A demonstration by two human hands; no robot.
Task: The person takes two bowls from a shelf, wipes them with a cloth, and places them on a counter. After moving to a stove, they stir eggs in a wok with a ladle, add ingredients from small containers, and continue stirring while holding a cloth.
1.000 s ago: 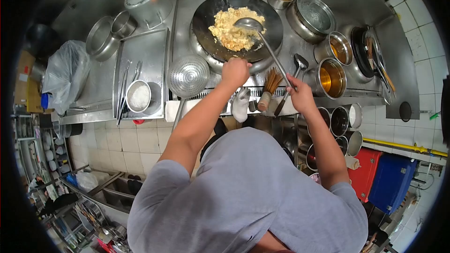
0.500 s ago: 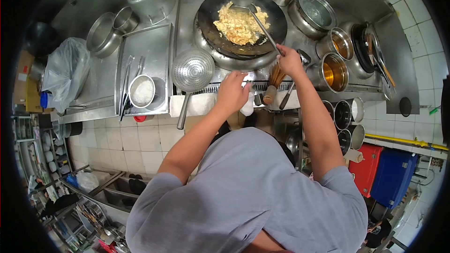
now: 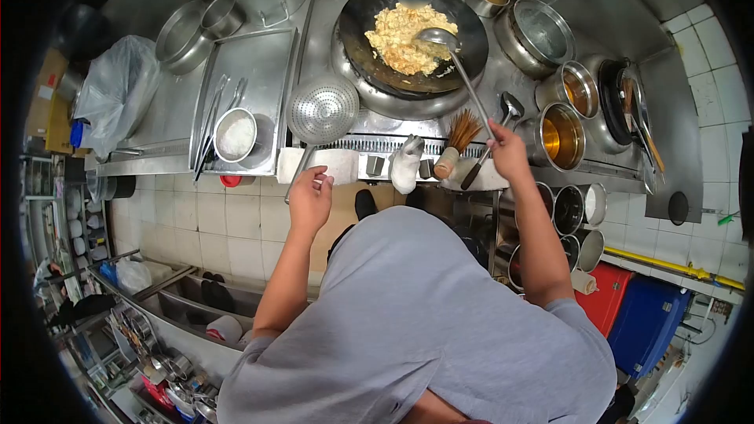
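My right hand (image 3: 509,151) is wrapped around the handle of a long metal ladle (image 3: 463,78). The ladle's bowl rests on scrambled egg (image 3: 404,31) in a black wok (image 3: 357,51) on the burner. By the lower end of a skimmer's handle, my left hand (image 3: 312,198) has its fingers partly curled but apart; no firm grip on it shows. The perforated skimmer (image 3: 323,110) lies left of the wok, its handle crossing a folded white cloth (image 3: 338,165) at the counter's front edge.
A bamboo brush (image 3: 459,141) and a second ladle (image 3: 510,106) lie before the wok. On the right stand pots of amber liquid (image 3: 562,137). To the left, a metal tray (image 3: 267,55) holds tongs and a bowl of white grains (image 3: 235,134).
My left hand has moved left and back from before the wok to the skimmer's handle. My right hand has drawn the ladle's bowl from the egg's far side toward its right side.
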